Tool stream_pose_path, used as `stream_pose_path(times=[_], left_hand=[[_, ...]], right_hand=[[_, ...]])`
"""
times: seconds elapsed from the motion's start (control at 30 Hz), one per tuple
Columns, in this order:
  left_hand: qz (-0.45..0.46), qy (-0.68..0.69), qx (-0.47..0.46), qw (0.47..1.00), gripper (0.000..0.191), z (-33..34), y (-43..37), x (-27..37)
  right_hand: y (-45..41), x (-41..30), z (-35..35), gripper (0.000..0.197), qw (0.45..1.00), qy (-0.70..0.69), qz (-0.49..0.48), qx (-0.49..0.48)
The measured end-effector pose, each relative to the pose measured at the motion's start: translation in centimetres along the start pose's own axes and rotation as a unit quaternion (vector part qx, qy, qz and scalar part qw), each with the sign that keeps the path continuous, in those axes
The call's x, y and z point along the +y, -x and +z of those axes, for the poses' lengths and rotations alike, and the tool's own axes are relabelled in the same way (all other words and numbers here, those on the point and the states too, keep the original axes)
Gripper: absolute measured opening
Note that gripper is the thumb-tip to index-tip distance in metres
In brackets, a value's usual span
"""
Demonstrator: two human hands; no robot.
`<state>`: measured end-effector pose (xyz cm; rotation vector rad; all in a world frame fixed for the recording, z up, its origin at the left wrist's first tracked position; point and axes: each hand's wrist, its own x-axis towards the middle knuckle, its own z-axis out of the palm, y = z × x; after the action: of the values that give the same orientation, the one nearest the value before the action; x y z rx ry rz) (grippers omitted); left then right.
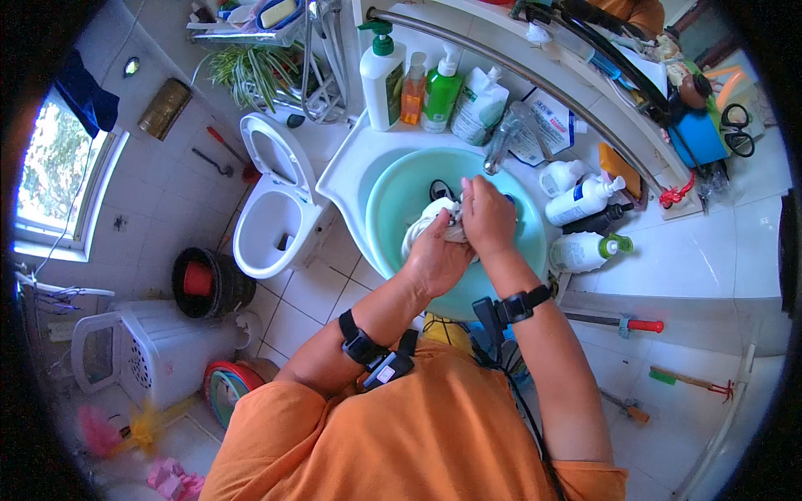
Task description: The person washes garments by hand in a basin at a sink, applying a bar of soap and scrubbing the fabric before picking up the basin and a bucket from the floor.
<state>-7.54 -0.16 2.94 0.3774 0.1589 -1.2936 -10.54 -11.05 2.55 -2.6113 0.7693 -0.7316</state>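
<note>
A light green plastic basin (401, 181) rests on the white washbasin (351, 188), below a metal faucet (499, 141). Inside its rim, my left hand (438, 260) is cupped against a bunched white cloth item (426, 227) from the near side. My right hand (489, 219) closes on the same white item from the right, its fingers folded over. A small black-and-white piece (441, 190) shows just beyond the item, against the basin wall. The underside of the white item and most of my fingertips are hidden. Both of my forearms wear black straps.
Several pump bottles, including a green one (442, 94), stand behind the basin. More bottles, among them a white pump bottle (583, 199), lie or stand at the right. A metal rail (501, 55) curves above them. A toilet (276, 225) stands at the left, near a black bucket (213, 282).
</note>
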Motion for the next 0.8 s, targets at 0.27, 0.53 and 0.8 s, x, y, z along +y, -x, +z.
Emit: stream_pose_path(times=[0.27, 0.53, 0.8], left_hand=[[-0.031, 0.021, -0.012, 0.999, 0.062, 0.0, -0.4, 0.2], [-0.056, 0.098, -0.033, 0.993, 0.057, -1.8, -1.7, 0.5], [0.094, 0.086, -0.041, 0.991, 0.049, 1.2, -1.2, 1.1]], right_hand=[[0.9, -1.2, 0.1, 0.014, 0.996, -0.085, -0.001, -0.01], [1.4, -1.9, -0.3, 0.026, 0.996, -0.079, -0.032, 0.002], [3.1, -0.5, -1.6, 0.028, 0.997, -0.063, 0.034, 0.008]])
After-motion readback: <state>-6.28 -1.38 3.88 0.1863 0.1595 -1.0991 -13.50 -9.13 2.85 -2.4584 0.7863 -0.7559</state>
